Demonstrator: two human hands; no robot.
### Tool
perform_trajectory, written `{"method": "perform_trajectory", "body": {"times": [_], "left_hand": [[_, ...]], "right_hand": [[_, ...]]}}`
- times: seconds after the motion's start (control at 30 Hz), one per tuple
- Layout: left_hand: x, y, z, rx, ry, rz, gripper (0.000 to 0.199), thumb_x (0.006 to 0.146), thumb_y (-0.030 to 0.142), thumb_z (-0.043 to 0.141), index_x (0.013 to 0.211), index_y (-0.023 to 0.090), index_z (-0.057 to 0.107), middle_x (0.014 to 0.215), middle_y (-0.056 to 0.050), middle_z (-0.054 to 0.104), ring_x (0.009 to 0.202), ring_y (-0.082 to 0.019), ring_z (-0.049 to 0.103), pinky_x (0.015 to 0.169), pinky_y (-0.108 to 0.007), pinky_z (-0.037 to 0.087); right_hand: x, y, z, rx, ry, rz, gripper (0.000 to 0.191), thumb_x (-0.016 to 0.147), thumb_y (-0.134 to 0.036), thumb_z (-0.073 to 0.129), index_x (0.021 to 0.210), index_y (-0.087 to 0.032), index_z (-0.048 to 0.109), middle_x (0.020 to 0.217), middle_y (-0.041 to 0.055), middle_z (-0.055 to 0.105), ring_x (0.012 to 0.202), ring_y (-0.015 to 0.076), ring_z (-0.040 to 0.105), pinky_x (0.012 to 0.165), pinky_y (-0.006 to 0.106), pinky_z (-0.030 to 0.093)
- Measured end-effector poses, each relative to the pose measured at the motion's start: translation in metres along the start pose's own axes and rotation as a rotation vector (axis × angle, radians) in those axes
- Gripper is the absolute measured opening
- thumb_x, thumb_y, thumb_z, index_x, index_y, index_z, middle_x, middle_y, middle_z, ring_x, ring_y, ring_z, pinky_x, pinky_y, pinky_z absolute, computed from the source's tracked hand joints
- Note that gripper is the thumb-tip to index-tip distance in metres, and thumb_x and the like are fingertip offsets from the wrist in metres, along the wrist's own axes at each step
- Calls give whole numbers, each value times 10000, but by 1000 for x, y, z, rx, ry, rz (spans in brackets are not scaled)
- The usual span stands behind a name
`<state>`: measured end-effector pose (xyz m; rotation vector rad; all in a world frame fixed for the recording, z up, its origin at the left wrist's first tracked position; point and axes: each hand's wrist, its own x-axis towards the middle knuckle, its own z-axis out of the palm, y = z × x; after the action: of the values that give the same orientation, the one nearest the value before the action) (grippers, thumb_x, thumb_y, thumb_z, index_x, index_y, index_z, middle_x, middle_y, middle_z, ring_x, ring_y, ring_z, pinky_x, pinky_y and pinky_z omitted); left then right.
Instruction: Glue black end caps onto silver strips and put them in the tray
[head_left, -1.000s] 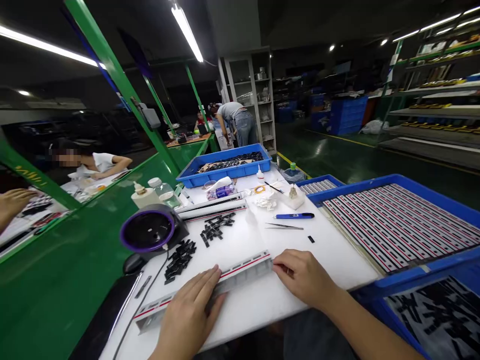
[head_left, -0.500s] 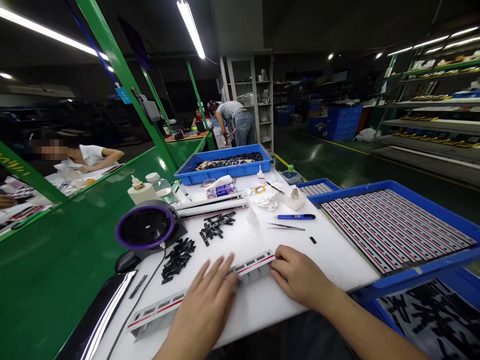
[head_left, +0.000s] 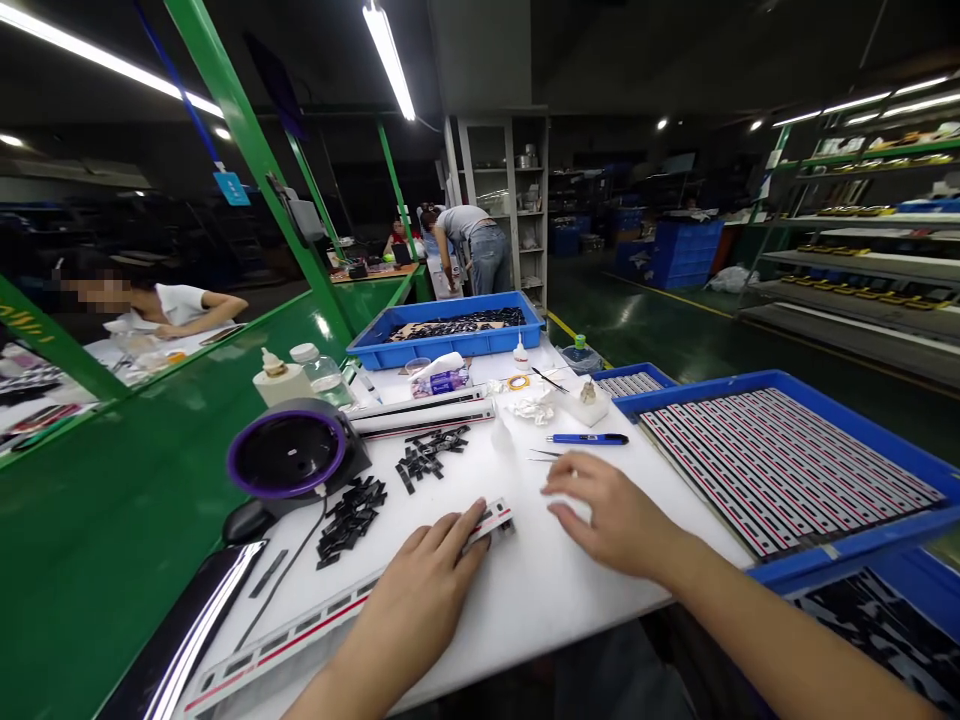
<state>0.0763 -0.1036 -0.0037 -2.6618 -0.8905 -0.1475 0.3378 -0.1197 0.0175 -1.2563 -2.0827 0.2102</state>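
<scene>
My left hand is closed over a long pale grey strip with a red stripe and window cutouts, like the side of a model train. The strip lies slantwise across the white tabletop. To its right, my right hand is apart from the strip, thumb and fingers separated, with nothing visible between them. Just beyond those fingertips lie tweezers, partly covered by the hand, and a blue pen-like tool. Two heaps of small black pieces, one nearer and one farther, lie beyond my left hand.
A blue tray with rows of similar strips stands on the right. Another blue tray is at the back. A purple-rimmed round device, bottles and a cable are on the left. Two co-workers are farther off.
My right hand has left the strip's far end, lifting away and opening. The strip has slid left and nearer with my left hand on it. The small black piece is now hidden.
</scene>
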Motion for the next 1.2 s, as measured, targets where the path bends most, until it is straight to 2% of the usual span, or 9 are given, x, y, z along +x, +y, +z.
{"method": "perform_trajectory", "body": {"times": [0.1, 0.27, 0.37, 0.5, 0.67, 0.8, 0.9, 1.03, 1.2], "left_hand": [[12, 7, -5, 3, -44, -46, 438, 807, 104, 461, 1209, 205, 601, 1496, -111, 401, 1232, -292, 503, 954, -457, 448], [38, 21, -3, -32, -92, -131, 358, 792, 82, 437, 1062, 165, 658, 1458, -128, 451, 1113, -266, 577, 846, -422, 503], [44, 14, 1, -116, -88, -152, 337, 821, 119, 438, 1072, 174, 658, 1419, -117, 496, 1082, -266, 589, 847, -440, 514], [49, -9, -4, -317, -126, -149, 334, 856, 126, 411, 1040, 216, 675, 1401, -60, 512, 1174, -259, 528, 899, -422, 517], [62, -34, -10, -533, -226, -121, 363, 869, 124, 411, 1075, 255, 680, 1435, -59, 451, 1281, -265, 445, 1002, -432, 467], [72, -47, -5, -584, -251, -77, 353, 881, 139, 411, 1072, 254, 685, 1483, -57, 392, 1329, -271, 408, 1053, -431, 425], [75, -54, 0, -626, -261, -93, 365, 900, 166, 398, 1122, 278, 664, 1499, -35, 375, 1305, -253, 450, 1047, -400, 435], [73, -53, 3, -610, -301, -132, 354, 925, 217, 380, 1140, 316, 643, 1502, -10, 376, 1275, -244, 491, 997, -392, 475], [67, -43, 3, -498, -253, -147, 350, 907, 196, 407, 1140, 317, 639, 1471, -22, 430, 1228, -262, 530, 964, -424, 491]], "right_hand": [[52, 17, 15, 170, 168, 282, 274, 833, -198, 566, 1102, -178, 615, 1107, 93, 628, 997, 209, 592, 818, 331, 492], [110, 37, 58, 185, 25, 422, 565, 716, -244, 707, 1240, -134, 528, 1138, 134, 642, 1095, 279, 546, 946, 422, 414], [113, 39, 68, 193, 19, 406, 355, 739, -190, 677, 1082, -128, 614, 1042, 124, 651, 1067, 268, 541, 931, 405, 406], [105, 37, 47, 343, -19, 320, 254, 838, -248, 601, 1087, -206, 624, 943, 27, 643, 907, 180, 586, 837, 324, 447], [95, 39, 20, 1134, -69, 288, 507, 884, -421, 581, 1352, -294, 434, 905, 24, 645, 799, 166, 625, 657, 279, 484], [84, 40, 23, 1500, 129, 360, 306, 847, -369, 627, 1128, -276, 554, 650, -39, 590, 448, 58, 404, 446, 177, 317], [80, 40, 22, 1654, 171, 366, 209, 768, -302, 682, 947, -245, 590, 576, -60, 519, 410, 41, 276, 398, 159, 218], [80, 38, 20, 1635, 270, 476, 244, 714, -351, 728, 877, -198, 631, 545, -77, 371, 443, 56, 261, 388, 177, 210], [71, 27, 33, 1095, 500, 436, 396, 799, -552, 640, 693, -171, 629, 453, -66, 364, 397, 67, 313, 380, 215, 243]]}}
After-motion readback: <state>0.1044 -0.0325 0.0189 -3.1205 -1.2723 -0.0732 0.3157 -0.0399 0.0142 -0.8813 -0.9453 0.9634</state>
